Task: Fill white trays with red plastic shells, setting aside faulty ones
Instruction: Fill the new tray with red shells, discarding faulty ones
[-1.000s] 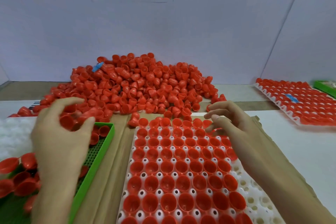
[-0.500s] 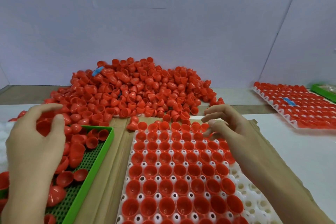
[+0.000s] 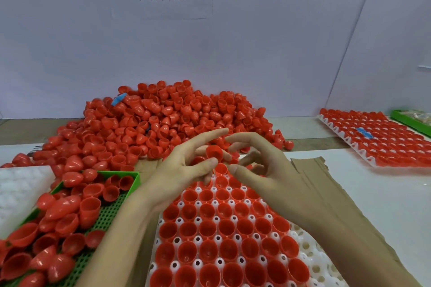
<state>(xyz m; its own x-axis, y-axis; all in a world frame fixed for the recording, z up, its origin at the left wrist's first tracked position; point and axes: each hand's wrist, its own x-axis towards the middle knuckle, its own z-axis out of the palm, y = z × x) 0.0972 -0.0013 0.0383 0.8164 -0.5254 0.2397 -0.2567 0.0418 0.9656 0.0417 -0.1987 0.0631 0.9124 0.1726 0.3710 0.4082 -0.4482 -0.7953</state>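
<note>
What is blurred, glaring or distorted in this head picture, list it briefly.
Head view: soft even light, faint shadows; small glare spots on shells in the green tray; left hand and right hand slightly motion-smeared around the red shell; wall seam leans, wide-angle distortion.

We bring our left hand (image 3: 186,168) and right hand (image 3: 265,172) together, forearms converging and extended index fingertips close. The left thumb and fingers pinch a red shell (image 3: 214,151). The right fingers are loosely curled.
</note>
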